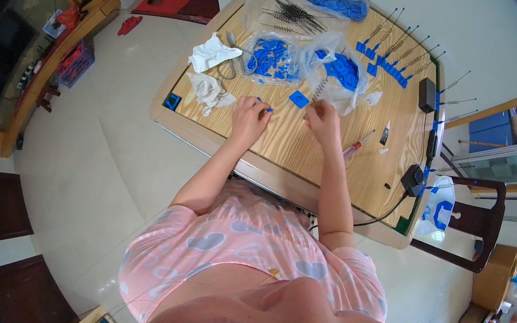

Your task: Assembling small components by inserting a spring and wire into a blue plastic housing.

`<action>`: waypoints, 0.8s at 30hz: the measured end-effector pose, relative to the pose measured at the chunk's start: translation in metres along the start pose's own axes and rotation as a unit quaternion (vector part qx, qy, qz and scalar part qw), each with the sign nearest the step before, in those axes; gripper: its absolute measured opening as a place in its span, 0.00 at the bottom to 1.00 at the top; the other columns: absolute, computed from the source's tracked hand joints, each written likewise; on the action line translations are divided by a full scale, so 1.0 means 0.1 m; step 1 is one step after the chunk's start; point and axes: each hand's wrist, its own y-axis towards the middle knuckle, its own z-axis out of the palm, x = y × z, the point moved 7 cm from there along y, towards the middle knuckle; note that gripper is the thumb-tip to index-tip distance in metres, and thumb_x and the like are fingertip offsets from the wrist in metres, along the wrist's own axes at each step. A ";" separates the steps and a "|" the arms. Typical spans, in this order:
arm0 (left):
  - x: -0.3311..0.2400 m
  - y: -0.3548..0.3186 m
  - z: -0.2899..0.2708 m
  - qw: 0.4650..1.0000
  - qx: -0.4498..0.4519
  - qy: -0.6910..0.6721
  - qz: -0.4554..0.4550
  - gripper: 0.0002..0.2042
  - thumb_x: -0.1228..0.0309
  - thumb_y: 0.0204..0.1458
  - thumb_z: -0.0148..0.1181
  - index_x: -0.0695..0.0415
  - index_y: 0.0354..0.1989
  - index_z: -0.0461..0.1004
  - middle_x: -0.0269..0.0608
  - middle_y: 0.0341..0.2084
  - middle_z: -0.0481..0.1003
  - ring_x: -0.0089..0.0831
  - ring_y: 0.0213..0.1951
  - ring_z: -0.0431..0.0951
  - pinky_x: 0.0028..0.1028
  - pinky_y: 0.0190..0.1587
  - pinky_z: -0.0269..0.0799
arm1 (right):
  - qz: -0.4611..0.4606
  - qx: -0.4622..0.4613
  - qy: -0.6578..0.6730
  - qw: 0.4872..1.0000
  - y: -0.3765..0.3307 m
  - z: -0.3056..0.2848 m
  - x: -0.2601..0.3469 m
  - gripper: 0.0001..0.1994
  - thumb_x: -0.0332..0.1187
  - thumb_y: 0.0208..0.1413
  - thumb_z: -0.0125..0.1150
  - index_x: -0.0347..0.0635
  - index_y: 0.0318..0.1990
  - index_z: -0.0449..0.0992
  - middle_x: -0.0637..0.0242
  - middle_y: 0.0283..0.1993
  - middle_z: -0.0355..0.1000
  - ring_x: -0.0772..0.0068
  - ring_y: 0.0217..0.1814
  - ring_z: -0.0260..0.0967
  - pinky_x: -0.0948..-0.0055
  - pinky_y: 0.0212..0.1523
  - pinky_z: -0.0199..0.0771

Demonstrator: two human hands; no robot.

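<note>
Over the near part of the wooden table, my left hand [250, 122] pinches a small blue plastic piece [270, 110] at its fingertips. To its right, my right hand [324, 124] is closed on the lower end of a dark coil spring [319, 90], which stands up from the fingers. Between the hands and slightly beyond them lies a blue square plastic base [298, 99]. An opened clear bag of blue bases [342, 72] rests just past my right hand. Left of that bag, a clear container [275, 59] holds many small blue pieces.
Loose springs [294, 14] lie on plastic at the back. Finished-looking springs on blue bases [394, 68] line the right edge. A red-handled screwdriver [351, 150], a small tube [385, 136] and a black adapter [412, 180] are at right. Scissors [245, 63] and white cloths [213, 54] lie left.
</note>
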 end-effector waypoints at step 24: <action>-0.03 0.02 -0.05 0.999 -0.034 0.006 0.006 0.13 0.72 0.38 0.67 0.54 0.35 0.77 0.36 0.36 0.71 0.40 0.43 0.66 0.38 0.46 0.63 | -0.176 -0.029 -0.375 0.910 0.16 0.28 0.20 0.22 0.35 0.41 0.68 0.41 0.44 0.67 0.53 0.41 0.70 0.46 0.47 0.64 0.55 0.48 0.64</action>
